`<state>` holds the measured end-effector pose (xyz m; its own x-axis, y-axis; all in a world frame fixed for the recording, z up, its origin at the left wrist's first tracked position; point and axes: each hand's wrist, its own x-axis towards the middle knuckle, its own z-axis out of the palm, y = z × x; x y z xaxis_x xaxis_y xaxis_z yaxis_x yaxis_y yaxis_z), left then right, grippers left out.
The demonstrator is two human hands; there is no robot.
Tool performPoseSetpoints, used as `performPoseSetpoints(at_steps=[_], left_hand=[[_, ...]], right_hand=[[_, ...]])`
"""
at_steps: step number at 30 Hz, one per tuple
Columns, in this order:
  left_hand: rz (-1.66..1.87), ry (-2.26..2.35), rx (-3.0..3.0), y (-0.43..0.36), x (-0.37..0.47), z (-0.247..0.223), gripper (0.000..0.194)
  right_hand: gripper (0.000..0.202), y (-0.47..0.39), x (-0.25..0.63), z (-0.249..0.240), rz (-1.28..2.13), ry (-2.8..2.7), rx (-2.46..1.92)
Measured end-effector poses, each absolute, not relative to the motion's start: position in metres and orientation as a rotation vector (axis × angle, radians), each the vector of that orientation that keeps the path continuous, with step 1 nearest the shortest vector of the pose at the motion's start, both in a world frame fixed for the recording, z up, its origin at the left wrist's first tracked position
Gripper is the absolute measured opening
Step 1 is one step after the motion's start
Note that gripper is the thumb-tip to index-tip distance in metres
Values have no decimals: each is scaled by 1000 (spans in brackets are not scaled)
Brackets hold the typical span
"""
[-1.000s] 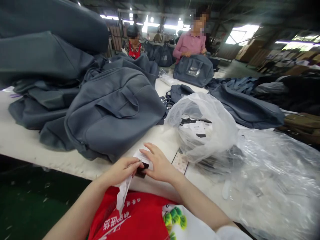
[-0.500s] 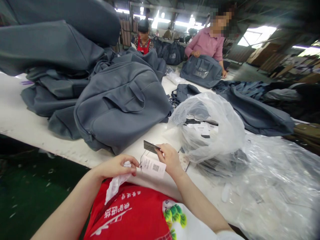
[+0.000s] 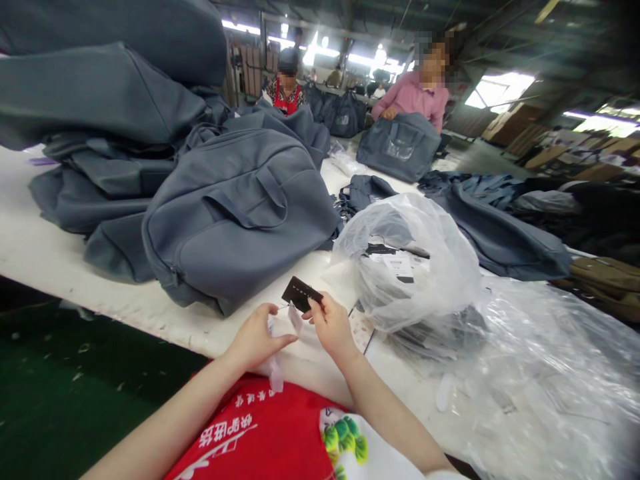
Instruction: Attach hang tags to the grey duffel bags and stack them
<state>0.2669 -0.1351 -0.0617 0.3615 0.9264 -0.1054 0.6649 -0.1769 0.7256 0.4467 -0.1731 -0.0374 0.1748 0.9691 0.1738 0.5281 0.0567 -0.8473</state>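
My right hand pinches a black hang tag with small pale lettering on its face. A smaller white label hangs by a thin string beside that tag, turned nearly edge-on. Just left of them is my left hand, its thumb and forefinger parted around the label without plainly touching it. Its other fingers curl over a crumpled white piece of thin material, whose end dangles below the palm. Beyond both hands lies a grey-blue bag on its side, handle facing up.
A clear plastic bag of tags stands open on the white table, right of my hands. Plastic sheeting spreads at the right. More grey-blue bags are heaped left. Across the table, a person in pink holds a bag.
My left hand has shifted right and its thumb and forefinger have parted. The black tag has tilted to show its lettered face, and the white label has swung from flat to nearly edge-on.
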Motion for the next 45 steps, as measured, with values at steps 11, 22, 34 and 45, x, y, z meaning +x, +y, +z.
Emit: performPoseSetpoints(at_steps=[11,22,34,45], left_hand=[[512,1264,1868,-141,282,-63,34],[326,749,1494,-104,222,-4,29],[276,551,1380,-101,224,6,43],[86,486,1730,-108,245,2,28]], right_hand=[[21,-173,441,-41,832,-1309,-1453],[12,-165,475,-16,623,-1580,-1515],[19,-170,465,-12,1316,-1629,-1041],[21,-168,452,-20,1311,-1645,-926]])
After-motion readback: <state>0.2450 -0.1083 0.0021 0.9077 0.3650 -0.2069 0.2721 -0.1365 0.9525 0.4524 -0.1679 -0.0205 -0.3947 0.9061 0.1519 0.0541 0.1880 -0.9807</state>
